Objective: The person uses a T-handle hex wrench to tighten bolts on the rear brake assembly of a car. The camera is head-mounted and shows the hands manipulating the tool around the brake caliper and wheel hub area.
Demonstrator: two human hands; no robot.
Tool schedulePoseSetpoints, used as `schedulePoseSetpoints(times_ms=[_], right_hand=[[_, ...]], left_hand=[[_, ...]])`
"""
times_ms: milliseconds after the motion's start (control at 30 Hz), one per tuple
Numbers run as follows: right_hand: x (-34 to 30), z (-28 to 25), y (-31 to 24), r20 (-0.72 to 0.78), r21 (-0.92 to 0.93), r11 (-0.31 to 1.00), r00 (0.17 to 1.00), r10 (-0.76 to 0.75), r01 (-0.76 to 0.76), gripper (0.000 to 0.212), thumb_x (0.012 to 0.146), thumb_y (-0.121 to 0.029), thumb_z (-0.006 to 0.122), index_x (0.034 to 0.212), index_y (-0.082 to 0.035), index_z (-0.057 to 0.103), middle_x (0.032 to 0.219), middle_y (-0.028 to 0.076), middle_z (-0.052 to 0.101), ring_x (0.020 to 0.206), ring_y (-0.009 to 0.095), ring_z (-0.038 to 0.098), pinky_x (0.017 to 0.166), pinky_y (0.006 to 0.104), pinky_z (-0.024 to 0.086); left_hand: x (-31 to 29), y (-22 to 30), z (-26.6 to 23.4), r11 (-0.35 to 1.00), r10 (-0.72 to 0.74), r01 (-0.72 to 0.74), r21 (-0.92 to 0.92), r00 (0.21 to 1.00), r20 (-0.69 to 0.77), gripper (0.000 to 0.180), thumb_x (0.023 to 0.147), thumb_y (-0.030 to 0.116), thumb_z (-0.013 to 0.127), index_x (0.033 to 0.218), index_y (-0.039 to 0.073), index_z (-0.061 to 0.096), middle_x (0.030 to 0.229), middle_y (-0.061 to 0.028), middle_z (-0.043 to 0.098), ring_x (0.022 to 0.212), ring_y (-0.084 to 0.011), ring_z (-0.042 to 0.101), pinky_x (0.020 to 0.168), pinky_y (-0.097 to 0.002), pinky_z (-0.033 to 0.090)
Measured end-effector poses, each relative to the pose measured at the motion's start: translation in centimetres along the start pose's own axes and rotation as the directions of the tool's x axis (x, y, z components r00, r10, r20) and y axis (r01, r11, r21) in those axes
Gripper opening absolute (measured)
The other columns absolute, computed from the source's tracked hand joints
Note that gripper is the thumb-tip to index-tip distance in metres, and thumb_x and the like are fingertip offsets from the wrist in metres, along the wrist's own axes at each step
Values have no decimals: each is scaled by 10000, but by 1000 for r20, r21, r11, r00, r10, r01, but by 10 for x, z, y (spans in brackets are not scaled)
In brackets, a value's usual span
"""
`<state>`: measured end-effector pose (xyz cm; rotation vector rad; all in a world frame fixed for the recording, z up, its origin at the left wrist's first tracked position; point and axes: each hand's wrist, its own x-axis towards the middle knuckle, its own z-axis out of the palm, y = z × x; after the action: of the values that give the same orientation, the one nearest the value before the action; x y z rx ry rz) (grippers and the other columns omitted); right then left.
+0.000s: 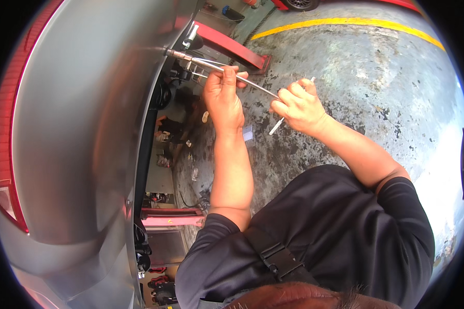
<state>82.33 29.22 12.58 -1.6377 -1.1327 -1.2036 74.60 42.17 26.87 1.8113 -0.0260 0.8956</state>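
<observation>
A long silver T-handle wrench runs from the lower edge of a grey car's body out toward my right. Its far end, a thicker socket piece, meets the rim of the bodywork; the exact contact there is too small to make out. My left hand pinches the shaft around its middle, thumb and fingers closed. On the crossbar my right hand is wrapped, and both bar ends stick out past the fist. A red tail light lines the car's far left side.
Red steel beams, one upper and one lower, extend from beneath the car. A yellow line crosses the worn grey floor. A red vehicle's wheel shows at the top. Several loose items lie under the car.
</observation>
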Motion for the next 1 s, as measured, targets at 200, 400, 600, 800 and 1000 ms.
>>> schedulePoseSetpoints(times_ms=[200, 400, 600, 800, 1000], right_hand=[[3, -1, 16, -42, 3, 995, 994, -104, 104, 309, 837, -472, 728, 782, -224, 552, 746, -35, 472, 720, 175, 526, 731, 388, 389], [3, 2, 20, -47, 218, 967, 991, -128, 135, 346, 799, -440, 796, 747, -212, 541, 712, -29, 457, 683, 192, 525, 692, 397, 371], [-3, 2, 15, -48, 399, 915, 998, -46, 61, 380, 790, -508, 798, 767, -199, 578, 710, -6, 449, 702, 222, 513, 739, 415, 382], [-4, 6, 10, -219, 389, 921, 974, 55, 36, 496, 825, -610, 755, 728, -156, 579, 678, 24, 378, 657, 254, 436, 724, 421, 362], [1, 5, 27, -189, 428, 899, 982, -17, 98, 496, 784, -479, 792, 631, -183, 423, 663, 10, 369, 634, 234, 409, 681, 413, 324]], left_hand=[[3, 2, 2, 999, -14, 15, -34, 999, 44, 184, 1041, 216, 718, 1036, 34, 691, 962, -48, 721, 831, -153, 708, 727, -270, 525], [4, 4, 1, 1000, 20, -21, 12, 999, 41, 185, 1054, 212, 695, 1027, 29, 690, 922, -68, 717, 788, -142, 679, 723, -268, 520], [0, 6, 0, 999, 25, -27, 38, 998, 50, 163, 1046, 197, 705, 1018, 37, 693, 909, -52, 703, 772, -135, 663, 717, -266, 514], [-4, 9, 7, 1000, -12, 12, 8, 1000, 17, 140, 1033, 163, 722, 1015, 29, 687, 941, -37, 709, 794, -146, 699, 705, -260, 528], [-6, 14, 13, 997, 9, -8, 73, 1000, -11, 160, 1034, 203, 722, 1028, 47, 686, 915, -56, 709, 780, -137, 668, 699, -270, 508]])
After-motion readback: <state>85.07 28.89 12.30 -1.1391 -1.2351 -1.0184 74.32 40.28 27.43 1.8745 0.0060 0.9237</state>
